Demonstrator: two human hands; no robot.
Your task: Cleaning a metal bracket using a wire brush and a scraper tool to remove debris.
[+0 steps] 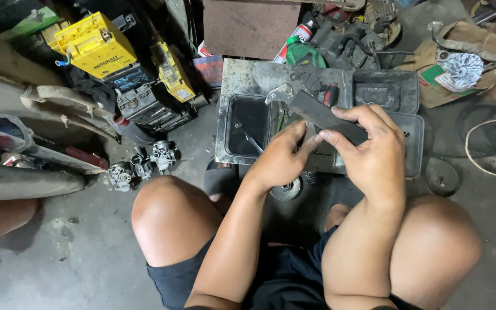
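Note:
I squat over a dirty metal tray (231,115) on a concrete floor. My right hand (374,158) is shut on a flat dark grey strip (320,115) that slants up to the left over the tray. My left hand (282,158) is beside it, its fingertips touching the lower end of the strip near my right thumb. Under the strip's upper end lies a silvery metal part (279,92) in the tray. A round metal disc (287,191) lies on the floor below my left hand.
Yellow-topped batteries (96,45) stand at the back left. Two carburettors (142,163) lie on the floor at left. Black plastic trays (386,90) sit right of the metal tray. A green-capped can (301,53) and engine parts are behind; a cable loop (489,146) lies at right.

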